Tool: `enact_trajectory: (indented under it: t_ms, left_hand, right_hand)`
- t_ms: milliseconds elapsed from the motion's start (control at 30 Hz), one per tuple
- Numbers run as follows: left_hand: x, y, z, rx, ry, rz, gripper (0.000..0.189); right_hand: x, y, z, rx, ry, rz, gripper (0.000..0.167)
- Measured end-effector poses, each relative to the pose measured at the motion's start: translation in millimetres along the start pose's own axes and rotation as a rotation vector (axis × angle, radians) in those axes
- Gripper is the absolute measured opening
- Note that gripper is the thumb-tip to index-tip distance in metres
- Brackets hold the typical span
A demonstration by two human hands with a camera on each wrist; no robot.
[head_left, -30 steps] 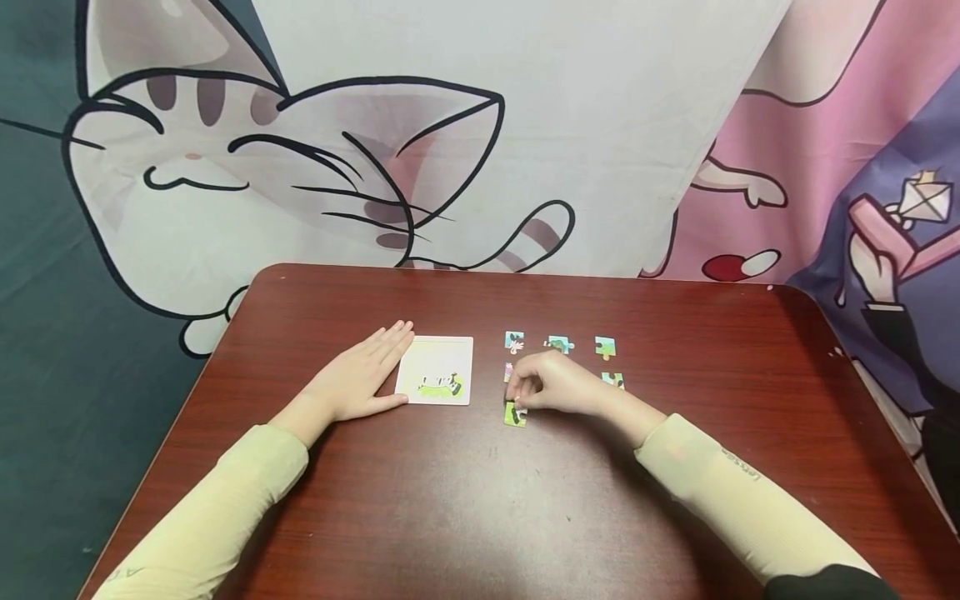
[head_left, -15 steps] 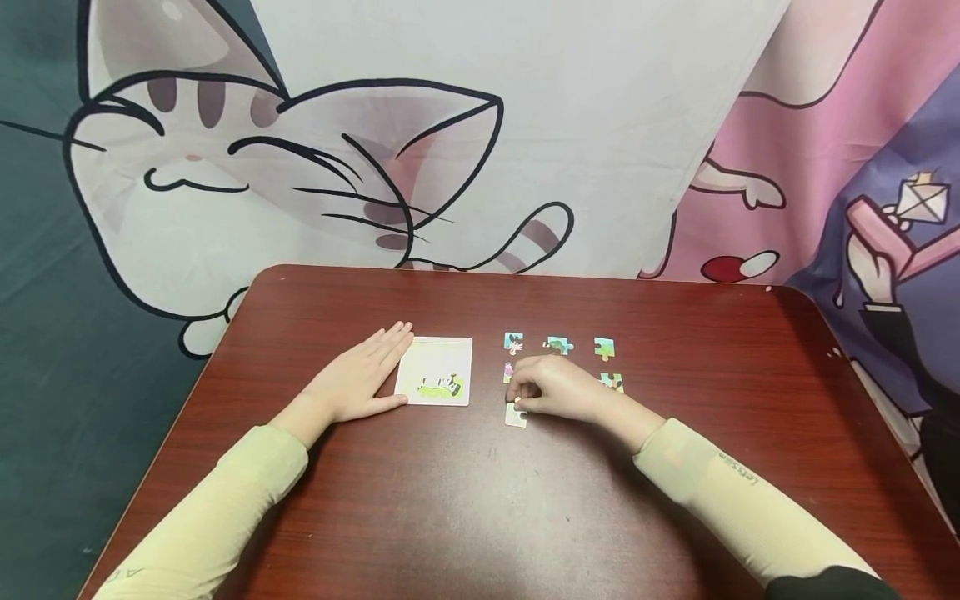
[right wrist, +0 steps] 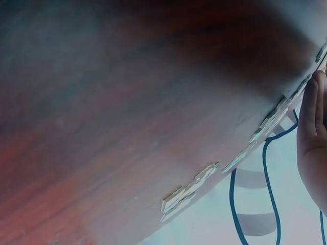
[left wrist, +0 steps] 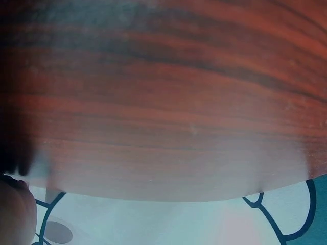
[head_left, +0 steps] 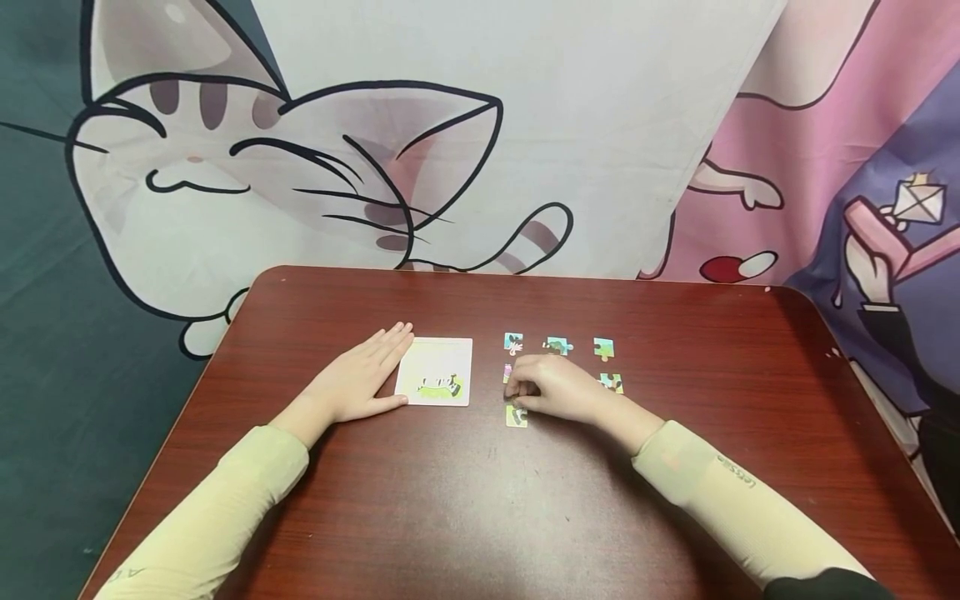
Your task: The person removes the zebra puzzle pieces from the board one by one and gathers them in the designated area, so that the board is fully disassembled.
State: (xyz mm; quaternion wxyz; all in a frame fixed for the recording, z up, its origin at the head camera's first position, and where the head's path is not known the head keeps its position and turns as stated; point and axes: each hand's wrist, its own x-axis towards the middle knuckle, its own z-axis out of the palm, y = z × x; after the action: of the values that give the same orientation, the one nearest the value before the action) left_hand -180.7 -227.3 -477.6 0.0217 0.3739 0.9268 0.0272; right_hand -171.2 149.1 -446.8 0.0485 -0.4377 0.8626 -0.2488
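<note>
My left hand (head_left: 362, 377) lies flat on the table, fingers straight, with its fingertips and thumb at the left edge of a square white card (head_left: 442, 358). A black-and-white and green picture shows near the card's bottom. To the right, my right hand (head_left: 558, 386) has curled fingers and pinches a small jigsaw puzzle piece (head_left: 516, 418), its green picture partly washed out by glare. Thumb and fingertips cover that piece's upper part. Just behind them, a piece with a pink figure (head_left: 507, 372) is partly hidden. In the right wrist view, the hand (right wrist: 314, 138) shows at the right edge.
Behind the right hand lie jigsaw pieces in a row: one blue-and-white (head_left: 513, 342), one blue-and-green (head_left: 558, 345) and one green (head_left: 603, 348). Another piece (head_left: 612, 382) lies by the right wrist. A cartoon-printed cloth (head_left: 600, 125) hangs behind the brown table (head_left: 450, 517).
The puzzle piece at my right fingertips has shifted very slightly and turned from bright green to whitish with glare, then partly back. My left hand and the card stay put.
</note>
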Motion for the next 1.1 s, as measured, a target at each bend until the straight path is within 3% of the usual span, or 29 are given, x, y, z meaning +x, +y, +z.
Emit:
enact_trajectory:
  t_ms: [500,733,1100]
  left_hand:
    - [0.6,0.8,-1.3,0.001,-0.012,-0.002,0.098]
    - [-0.2,0.8,-1.7,0.006,-0.013,-0.003,0.098]
    - [1.5,1.0,-1.1,0.022,-0.019,-0.002,0.098]
  right_hand:
    - [22.7,-10,2,0.073,0.012,0.08,0.013]
    - [44.3,-13,8,0.122,0.017,0.059,0.013]
    - [74.0,-20,15,0.197,-0.04,0.061,0.012]
